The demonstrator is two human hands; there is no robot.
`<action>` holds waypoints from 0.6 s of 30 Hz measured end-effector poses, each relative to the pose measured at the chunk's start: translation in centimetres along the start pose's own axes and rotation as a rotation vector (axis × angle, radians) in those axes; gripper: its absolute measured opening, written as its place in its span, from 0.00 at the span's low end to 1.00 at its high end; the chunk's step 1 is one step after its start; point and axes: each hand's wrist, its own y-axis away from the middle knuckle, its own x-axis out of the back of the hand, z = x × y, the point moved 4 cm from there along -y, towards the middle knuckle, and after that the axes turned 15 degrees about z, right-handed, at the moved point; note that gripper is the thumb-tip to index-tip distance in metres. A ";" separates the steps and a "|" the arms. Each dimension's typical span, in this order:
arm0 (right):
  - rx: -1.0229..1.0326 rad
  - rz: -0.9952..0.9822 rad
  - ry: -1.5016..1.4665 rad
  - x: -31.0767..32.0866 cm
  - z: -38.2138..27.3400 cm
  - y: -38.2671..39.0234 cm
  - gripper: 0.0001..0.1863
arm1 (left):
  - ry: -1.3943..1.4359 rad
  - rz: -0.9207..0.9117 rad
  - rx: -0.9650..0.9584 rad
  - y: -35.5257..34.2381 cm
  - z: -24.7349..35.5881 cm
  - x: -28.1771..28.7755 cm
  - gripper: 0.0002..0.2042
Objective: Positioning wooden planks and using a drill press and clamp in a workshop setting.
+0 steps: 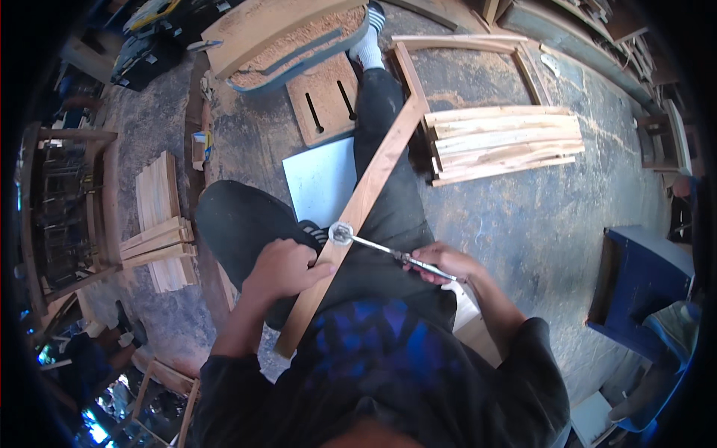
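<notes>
A long wooden bar (373, 183) lies slantwise across my lap and legs. My left hand (287, 269) is closed around its nearer part, the thumb on top and the other fingers partly hidden. Just beyond that hand, a small round whitish thing (340, 234) sits on or against the bar; its kind is not clear. My right hand (444, 264) grips a thin, silvery rod-like tool (381, 246), whose far tip reaches the round thing. Between my legs lies a pale flat sheet (321, 183).
A stack of wooden slats (504, 142) lies ahead to the right, beside a wooden frame (463, 43). More slats (158, 216) lie at left. A sawdust-covered curved piece (291, 41) and a slotted board (323, 104) are ahead. A blue box-like object (646, 280) stands at right.
</notes>
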 end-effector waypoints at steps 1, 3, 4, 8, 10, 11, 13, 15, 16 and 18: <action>-0.013 0.013 0.037 0.1 -0.4 0.2 0.19 | -0.019 -0.029 -0.017 0.0 0.5 0.9 0.24; -0.052 -0.028 0.055 0.2 -1.4 0.6 0.19 | 0.134 0.077 -0.156 -1.0 3.2 1.6 0.22; -0.054 -0.058 0.068 0.2 -2.1 0.7 0.19 | 0.306 0.215 -0.268 -1.5 4.9 1.8 0.22; -0.044 -0.076 0.137 0.0 -4.1 1.3 0.20 | 0.438 0.470 -0.566 -4.5 10.0 -0.5 0.24; -0.014 -0.059 0.121 0.0 -5.0 1.8 0.21 | 0.298 0.451 -0.644 -6.0 11.4 -2.0 0.24; -0.006 -0.031 0.095 0.2 -5.3 2.2 0.21 | 0.346 0.423 -0.643 -6.3 11.5 -2.5 0.24; -0.006 0.025 0.049 0.5 -5.9 3.1 0.25 | 0.344 0.225 -0.571 -6.8 11.6 -3.6 0.24; 0.090 0.074 -0.031 0.7 -6.9 4.2 0.26 | 0.385 0.314 -0.613 -6.9 11.9 -3.2 0.25; 0.116 0.127 -0.047 0.9 -7.3 4.8 0.26 | 0.419 0.375 -0.643 -7.0 12.2 -2.8 0.25; 0.227 0.214 -0.081 0.6 -8.3 5.4 0.34 | 0.477 0.500 -0.675 -7.2 12.4 -1.8 0.25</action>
